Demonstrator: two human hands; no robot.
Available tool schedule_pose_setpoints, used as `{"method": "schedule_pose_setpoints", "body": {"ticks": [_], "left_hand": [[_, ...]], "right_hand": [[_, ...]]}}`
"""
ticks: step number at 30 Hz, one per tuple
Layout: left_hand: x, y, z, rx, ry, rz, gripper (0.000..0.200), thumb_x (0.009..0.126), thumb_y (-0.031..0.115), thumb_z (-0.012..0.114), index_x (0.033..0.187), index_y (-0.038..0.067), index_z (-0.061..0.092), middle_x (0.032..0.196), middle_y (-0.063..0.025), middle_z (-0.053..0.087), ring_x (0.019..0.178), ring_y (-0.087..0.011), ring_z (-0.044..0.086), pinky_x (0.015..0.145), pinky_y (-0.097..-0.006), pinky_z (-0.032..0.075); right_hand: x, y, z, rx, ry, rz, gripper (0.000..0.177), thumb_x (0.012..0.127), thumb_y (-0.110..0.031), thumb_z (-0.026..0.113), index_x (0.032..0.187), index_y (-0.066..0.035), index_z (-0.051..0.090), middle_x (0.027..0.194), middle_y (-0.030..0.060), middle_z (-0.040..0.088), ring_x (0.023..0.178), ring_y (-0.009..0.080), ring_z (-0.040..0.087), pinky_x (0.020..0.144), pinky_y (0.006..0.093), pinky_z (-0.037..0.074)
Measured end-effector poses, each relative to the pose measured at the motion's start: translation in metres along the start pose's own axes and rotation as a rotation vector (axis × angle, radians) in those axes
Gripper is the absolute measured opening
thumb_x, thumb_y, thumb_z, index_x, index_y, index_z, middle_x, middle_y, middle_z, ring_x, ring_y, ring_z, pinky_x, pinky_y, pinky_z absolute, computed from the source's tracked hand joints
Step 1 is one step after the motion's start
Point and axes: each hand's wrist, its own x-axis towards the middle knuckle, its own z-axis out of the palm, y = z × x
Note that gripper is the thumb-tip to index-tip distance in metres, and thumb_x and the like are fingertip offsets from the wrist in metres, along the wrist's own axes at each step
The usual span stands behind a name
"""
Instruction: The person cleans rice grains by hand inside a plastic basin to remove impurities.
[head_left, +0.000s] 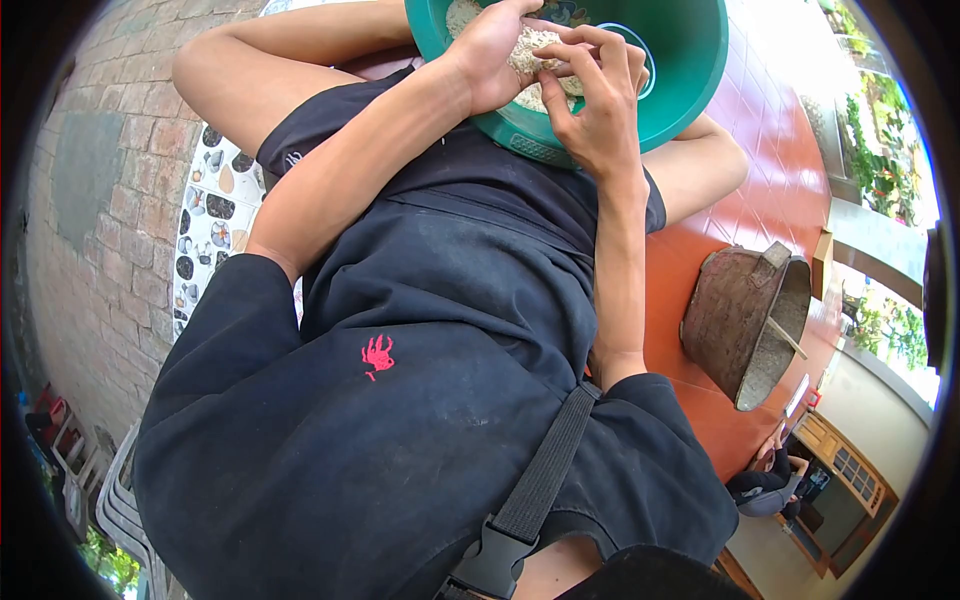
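Nearest, well back from left hand (487, 65) and right hand (603, 112): one black buckle (490, 558) on one strap (550, 455). Beneath both: one green basin (692, 75), holding pale grains (523, 50). Left: unclenched, upturned palm beside the grains; right: bent fingers over them, cannot tell whether pinching any. Rightward, well apart: one brown vessel (722, 310), one stick (787, 338) at its mouth.

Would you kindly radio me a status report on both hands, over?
Left hand and right hand close together over round green plastic basin. Pale crumbly material inside, partly hidden. No obstruction visible.
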Motion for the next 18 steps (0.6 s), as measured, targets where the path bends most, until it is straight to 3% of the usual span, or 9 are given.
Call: {"method": "schedule_pose_setpoints", "body": {"ticks": [3, 6, 11, 18], "left_hand": [[0.001, 0.001, 0.001, -0.037, -0.071, 0.002, 0.053, 0.111, 0.036, 0.030, 0.112, -0.005, 0.064, 0.099, -0.0145, 0.073, 0.087, -0.0250, 0.069, 0.084, -0.0368, 0.056], [-0.009, 0.005, 0.021, -0.015, 0.088, -0.024, 0.052, 0.111, 0.036, 0.030, 0.112, -0.005, 0.064, 0.100, -0.0150, 0.072, 0.088, -0.0261, 0.069, 0.087, -0.0382, 0.055], [0.004, -0.002, -0.008, -0.002, -0.050, 0.039, 0.053, 0.111, 0.035, 0.031, 0.118, -0.007, 0.063, 0.105, -0.0167, 0.072, 0.092, -0.0268, 0.070, 0.088, -0.0387, 0.055], [-0.002, 0.000, 0.006, 0.019, -0.037, 0.026, 0.054, 0.110, 0.034, 0.032, 0.116, -0.008, 0.064, 0.107, -0.0188, 0.073, 0.094, -0.0280, 0.071, 0.088, -0.0373, 0.057]], "right_hand": [[-0.001, 0.001, 0.000, -0.026, -0.004, 0.007, 0.020, 0.081, -0.011, 0.078, 0.101, -0.016, 0.077, 0.118, -0.0003, 0.059, 0.109, 0.0233, 0.051, 0.095, 0.0394, 0.036], [-0.001, 0.004, 0.002, -0.039, 0.001, 0.004, 0.018, 0.082, -0.012, 0.078, 0.100, -0.014, 0.077, 0.116, -0.0008, 0.059, 0.108, 0.0225, 0.051, 0.094, 0.0394, 0.036], [0.000, 0.004, 0.004, -0.030, 0.037, 0.017, 0.010, 0.085, -0.012, 0.078, 0.095, -0.012, 0.078, 0.111, -0.0021, 0.062, 0.106, 0.0214, 0.052, 0.092, 0.0386, 0.036], [0.007, 0.002, 0.004, 0.062, 0.183, -0.055, 0.012, 0.085, 0.000, 0.075, 0.094, -0.008, 0.076, 0.101, 0.0003, 0.069, 0.095, 0.0227, 0.057, 0.083, 0.0351, 0.043]]}}
